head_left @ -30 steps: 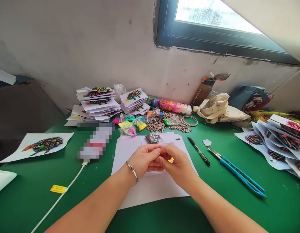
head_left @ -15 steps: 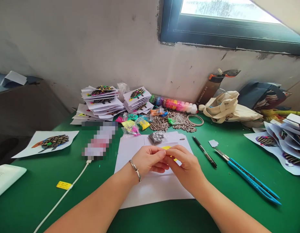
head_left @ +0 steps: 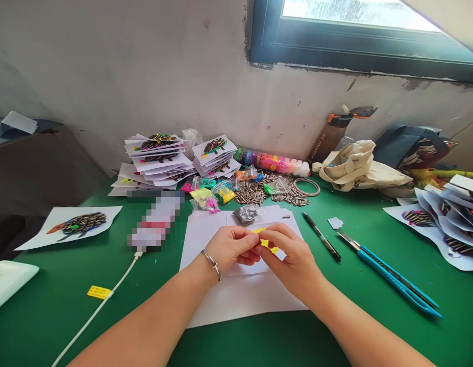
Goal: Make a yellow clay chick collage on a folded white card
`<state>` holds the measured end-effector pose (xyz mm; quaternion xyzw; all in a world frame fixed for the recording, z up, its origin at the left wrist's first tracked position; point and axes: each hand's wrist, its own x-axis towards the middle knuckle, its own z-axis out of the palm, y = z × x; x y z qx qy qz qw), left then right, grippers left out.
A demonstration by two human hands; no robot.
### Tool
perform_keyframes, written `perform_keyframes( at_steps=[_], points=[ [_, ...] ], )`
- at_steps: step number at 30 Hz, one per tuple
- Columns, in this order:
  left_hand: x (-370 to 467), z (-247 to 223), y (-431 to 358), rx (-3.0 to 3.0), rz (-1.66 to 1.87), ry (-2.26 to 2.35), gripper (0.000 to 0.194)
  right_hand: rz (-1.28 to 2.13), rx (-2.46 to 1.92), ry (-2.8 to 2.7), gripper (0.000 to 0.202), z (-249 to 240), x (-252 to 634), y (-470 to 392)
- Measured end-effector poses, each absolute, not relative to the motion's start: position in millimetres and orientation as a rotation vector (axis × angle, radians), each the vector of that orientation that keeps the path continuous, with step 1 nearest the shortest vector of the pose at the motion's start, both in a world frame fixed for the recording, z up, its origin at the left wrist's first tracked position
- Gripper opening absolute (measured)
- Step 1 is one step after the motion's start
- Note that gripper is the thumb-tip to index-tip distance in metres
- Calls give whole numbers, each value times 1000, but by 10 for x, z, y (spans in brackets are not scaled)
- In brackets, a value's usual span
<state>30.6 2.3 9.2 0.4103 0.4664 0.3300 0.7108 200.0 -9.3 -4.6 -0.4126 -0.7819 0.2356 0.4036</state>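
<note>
My left hand (head_left: pixel 234 251) and my right hand (head_left: pixel 292 257) meet fingertip to fingertip above a stack of white paper (head_left: pixel 209 300). Both are closed in a pinch, and whatever lies between the fingertips is hidden. Behind and beneath the fingers shows a flat yellow shape (head_left: pixel 273 250) on the paper, partly covered by my right hand. Just beyond my hands, a small clear bag of dark grey clay (head_left: pixel 247 215) rests on the sheets. A single sunflower seed (head_left: pixel 285 217) lies near the paper's upper right corner.
Right of the paper are a black pen (head_left: pixel 321 237) and a blue utility knife (head_left: pixel 397 278), blade out. Sunflower seeds (head_left: pixel 251 191), bagged coloured clay (head_left: pixel 200 198) and stacked seed pictures (head_left: pixel 163 165) line the back. A white cable (head_left: pixel 94 316) crosses the left side.
My fingertips have shifted slightly, and more of the yellow shape shows between them. The whole view has moved a little; objects on the table stay in place.
</note>
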Motion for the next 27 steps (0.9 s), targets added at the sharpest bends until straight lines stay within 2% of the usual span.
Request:
perform_keyframes(
  at_steps=[5,9,18,27],
  points=[
    [338,124,-6,970,681,1024,44,692,-1079,-1941,5,-44,2016,-71],
    [340,153,1,969,680,1048,53,720,-1114,-1911,12,0,2048,-58],
    [207,115,155,943,852,1187,48,1197,-1146,-1487,5,74,2127,-81],
    [213,87,149,960,865,1192,50,1380,-1109,-1450,12,67,2128,-87]
  ],
)
